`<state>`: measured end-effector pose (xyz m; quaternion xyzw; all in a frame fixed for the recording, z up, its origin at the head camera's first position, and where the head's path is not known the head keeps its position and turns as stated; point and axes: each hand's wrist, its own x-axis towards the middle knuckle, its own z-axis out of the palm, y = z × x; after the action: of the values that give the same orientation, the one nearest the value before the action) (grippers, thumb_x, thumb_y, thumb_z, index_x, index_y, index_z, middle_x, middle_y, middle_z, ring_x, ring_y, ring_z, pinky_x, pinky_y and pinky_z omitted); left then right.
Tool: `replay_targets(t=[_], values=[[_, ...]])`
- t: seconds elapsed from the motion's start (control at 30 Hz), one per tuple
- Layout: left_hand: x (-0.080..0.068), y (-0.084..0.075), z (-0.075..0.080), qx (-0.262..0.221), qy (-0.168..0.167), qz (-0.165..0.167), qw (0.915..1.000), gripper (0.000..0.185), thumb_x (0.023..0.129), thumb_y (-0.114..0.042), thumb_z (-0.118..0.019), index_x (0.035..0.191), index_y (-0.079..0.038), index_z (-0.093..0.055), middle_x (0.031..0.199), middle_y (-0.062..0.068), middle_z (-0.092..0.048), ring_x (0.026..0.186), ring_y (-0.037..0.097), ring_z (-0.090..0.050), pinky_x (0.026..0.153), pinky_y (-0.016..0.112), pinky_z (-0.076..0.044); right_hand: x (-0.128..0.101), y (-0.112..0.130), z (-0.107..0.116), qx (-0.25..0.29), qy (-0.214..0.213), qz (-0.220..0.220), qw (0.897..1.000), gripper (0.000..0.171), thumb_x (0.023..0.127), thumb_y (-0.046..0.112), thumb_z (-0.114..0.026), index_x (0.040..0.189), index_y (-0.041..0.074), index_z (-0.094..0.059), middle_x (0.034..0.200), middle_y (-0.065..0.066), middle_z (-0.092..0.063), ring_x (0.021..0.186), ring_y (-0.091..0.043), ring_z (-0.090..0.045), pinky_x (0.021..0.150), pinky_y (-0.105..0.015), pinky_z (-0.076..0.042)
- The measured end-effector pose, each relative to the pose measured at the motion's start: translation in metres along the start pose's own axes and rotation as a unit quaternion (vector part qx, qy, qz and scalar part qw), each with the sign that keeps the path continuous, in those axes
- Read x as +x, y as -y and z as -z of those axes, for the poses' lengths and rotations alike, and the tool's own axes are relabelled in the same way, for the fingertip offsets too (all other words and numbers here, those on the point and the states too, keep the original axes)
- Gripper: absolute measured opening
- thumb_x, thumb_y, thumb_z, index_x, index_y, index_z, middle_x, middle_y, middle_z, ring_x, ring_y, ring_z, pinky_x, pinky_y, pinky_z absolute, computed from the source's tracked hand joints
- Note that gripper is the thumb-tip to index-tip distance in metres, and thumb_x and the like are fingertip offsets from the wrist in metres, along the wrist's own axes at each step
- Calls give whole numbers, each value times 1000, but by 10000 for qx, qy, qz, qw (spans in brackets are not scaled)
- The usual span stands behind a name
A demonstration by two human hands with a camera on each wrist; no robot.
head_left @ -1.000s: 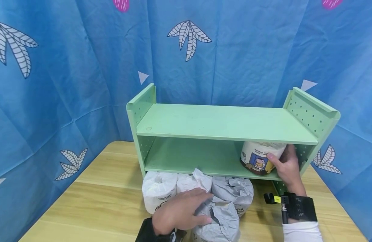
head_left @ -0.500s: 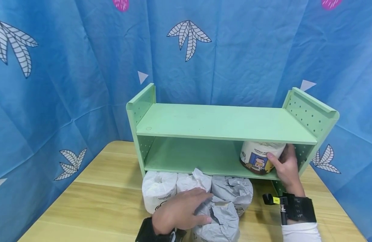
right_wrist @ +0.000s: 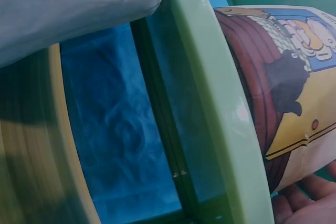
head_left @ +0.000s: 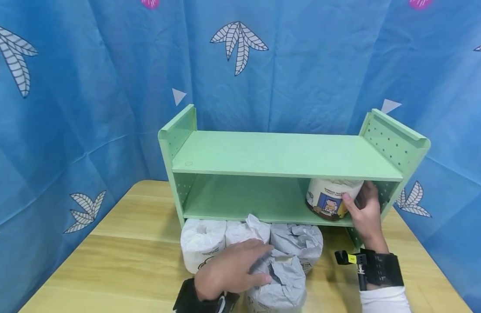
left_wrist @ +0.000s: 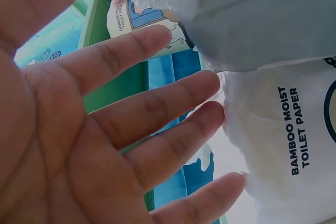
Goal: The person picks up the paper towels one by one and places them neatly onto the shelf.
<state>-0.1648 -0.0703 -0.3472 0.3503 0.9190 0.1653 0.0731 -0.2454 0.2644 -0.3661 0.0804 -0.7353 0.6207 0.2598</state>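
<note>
A toilet paper roll in a printed cartoon wrapper (head_left: 327, 199) (right_wrist: 278, 87) stands at the right end of the green shelf's (head_left: 283, 156) lower board. My right hand (head_left: 359, 203) grips it, thumb on the front and fingers behind; only the palm's edge (right_wrist: 310, 203) shows in the right wrist view. My left hand (head_left: 244, 267) (left_wrist: 121, 129) lies with straight fingers on a grey-wrapped roll (head_left: 281, 282) on the table in front of the shelf. That roll's wrapper (left_wrist: 294, 129) reads "bamboo moist toilet paper".
Three more wrapped rolls sit against the shelf's base: a white one (head_left: 201, 245), a crumpled one (head_left: 246, 232) and a grey one (head_left: 297, 239). The wooden table (head_left: 119, 256) is enclosed by blue patterned curtains (head_left: 88, 108). The upper shelf board holds nothing.
The head view has shifted slightly. My right hand keeps its hold on the printed roll, a little deeper under the upper board. The left hand has stayed on the grey roll.
</note>
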Motion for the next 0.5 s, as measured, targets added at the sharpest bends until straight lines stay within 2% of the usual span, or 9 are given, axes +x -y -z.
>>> replay_targets(t=[0.13, 0.3, 0.5], values=[[-2, 0, 3, -95, -77, 64, 9999, 63, 91, -48, -62, 146, -23, -45, 146, 4, -46, 133, 21, -42, 107, 44, -38, -1, 3, -2, -193, -51, -15, 9998, 78, 96, 10, -58, 155, 8, -6, 156, -24, -17, 143, -36, -18, 118, -44, -14], [-4, 2, 7, -312, -123, 188, 9993, 62, 91, -45, -63, 146, -23, -45, 148, 4, -44, 136, 22, -39, 108, 46, -36, -5, 7, -4, -125, -108, -22, 9999, 76, 97, 9, -57, 154, 8, -7, 156, -24, -18, 143, -34, -19, 118, -42, -12], [-6, 6, 9, -293, -187, 196, 9992, 63, 92, -46, -61, 147, -22, -43, 150, 6, -41, 137, 24, -37, 109, 49, -33, -13, 11, -6, -301, -217, -94, 9993, 74, 97, 11, -57, 154, 8, -10, 156, -21, -20, 141, -31, -24, 118, -40, -16]])
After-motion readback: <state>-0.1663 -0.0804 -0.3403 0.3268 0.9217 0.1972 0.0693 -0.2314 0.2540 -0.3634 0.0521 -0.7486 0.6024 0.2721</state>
